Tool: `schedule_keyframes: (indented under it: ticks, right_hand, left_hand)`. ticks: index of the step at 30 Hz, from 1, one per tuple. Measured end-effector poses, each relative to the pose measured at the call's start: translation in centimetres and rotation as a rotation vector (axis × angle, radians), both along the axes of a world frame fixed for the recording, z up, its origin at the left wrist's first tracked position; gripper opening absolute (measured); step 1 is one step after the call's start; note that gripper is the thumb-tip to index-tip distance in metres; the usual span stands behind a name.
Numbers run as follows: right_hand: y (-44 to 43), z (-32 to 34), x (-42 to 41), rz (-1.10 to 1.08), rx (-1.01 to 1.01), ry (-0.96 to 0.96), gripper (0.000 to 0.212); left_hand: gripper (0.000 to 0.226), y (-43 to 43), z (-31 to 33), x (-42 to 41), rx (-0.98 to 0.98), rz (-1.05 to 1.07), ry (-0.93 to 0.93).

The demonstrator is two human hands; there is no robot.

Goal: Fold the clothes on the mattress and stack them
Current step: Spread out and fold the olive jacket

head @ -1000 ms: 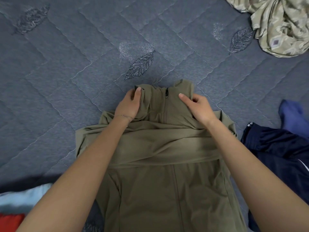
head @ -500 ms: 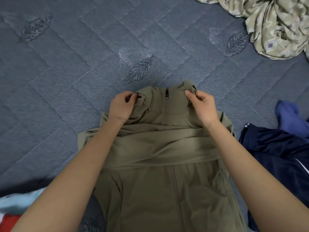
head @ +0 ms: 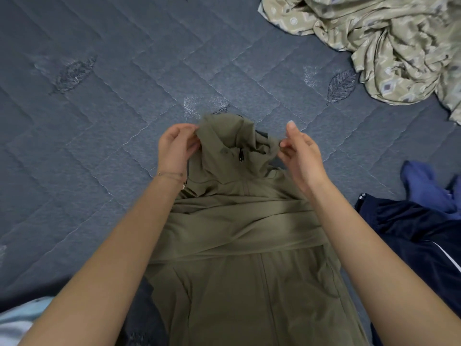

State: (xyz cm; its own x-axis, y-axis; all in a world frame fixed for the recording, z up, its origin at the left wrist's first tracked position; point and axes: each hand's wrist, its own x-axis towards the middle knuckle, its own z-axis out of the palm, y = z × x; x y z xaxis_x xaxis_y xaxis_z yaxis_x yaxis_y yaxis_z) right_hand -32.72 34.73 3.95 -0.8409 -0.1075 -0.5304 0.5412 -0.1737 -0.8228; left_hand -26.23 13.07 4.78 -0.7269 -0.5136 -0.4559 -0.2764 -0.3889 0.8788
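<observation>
An olive green zip jacket [head: 239, 245] lies face up on the grey quilted mattress [head: 112, 108], its sleeves folded across the chest. My left hand [head: 174, 148] pinches the left side of the collar. My right hand [head: 299, 153] pinches the right side of the collar, index finger pointing up. Both hands hold the collar raised off the mattress, and it bunches between them around the zip pull.
A crumpled beige patterned cloth [head: 389, 46] lies at the back right. A dark navy garment with a white stripe [head: 419, 240] and a blue piece [head: 424, 186] lie at the right. Light blue fabric [head: 17, 320] shows at the bottom left corner.
My hands went from resting on the flat collar to pinching its two sides, then lifted it up off the mattress. The camera view shifted slightly.
</observation>
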Motion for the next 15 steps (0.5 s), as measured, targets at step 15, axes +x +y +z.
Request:
schedule_keyframes:
  ticks: [15]
  right_hand:
    - [-1.9,-1.5,1.9,0.094,-0.109,-0.619,0.064]
  left_hand:
    - [0.061,1.2,-1.8,2.4,0.72,-0.202,-0.298]
